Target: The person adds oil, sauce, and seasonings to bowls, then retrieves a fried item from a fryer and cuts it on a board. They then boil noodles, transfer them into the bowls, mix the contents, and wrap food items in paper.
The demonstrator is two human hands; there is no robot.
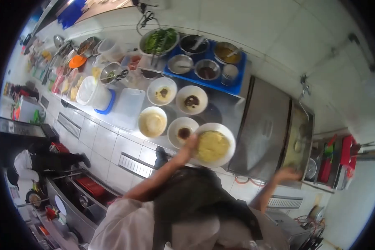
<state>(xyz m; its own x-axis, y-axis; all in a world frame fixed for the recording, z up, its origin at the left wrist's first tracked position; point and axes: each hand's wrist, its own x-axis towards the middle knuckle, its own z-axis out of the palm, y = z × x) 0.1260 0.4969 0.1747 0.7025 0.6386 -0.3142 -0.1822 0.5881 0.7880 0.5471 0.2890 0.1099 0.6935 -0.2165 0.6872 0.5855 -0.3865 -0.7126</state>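
My left hand (190,146) grips the rim of a white bowl (232,146) that holds a yellow, mashed-looking food (212,146). The bowl is in front of my body, at the counter's near edge. Right beside it stands a white bowl (173,139) with dark sauce, partly overlapped by my hand. My right hand (289,174) reaches out to the right, at the near edge of a long metal cooking well (295,141) with liquid in it. Motion blurs its fingers, and I cannot tell whether it holds the dark handle (316,186) beside it.
More bowls with sauce (177,100) stand on the steel counter (129,89). A blue tray (237,85) carries metal sauce bowls behind them. Greens fill a large bowl (144,49). A metal lid (262,129) lies left of the well. Another person (41,160) is at far left.
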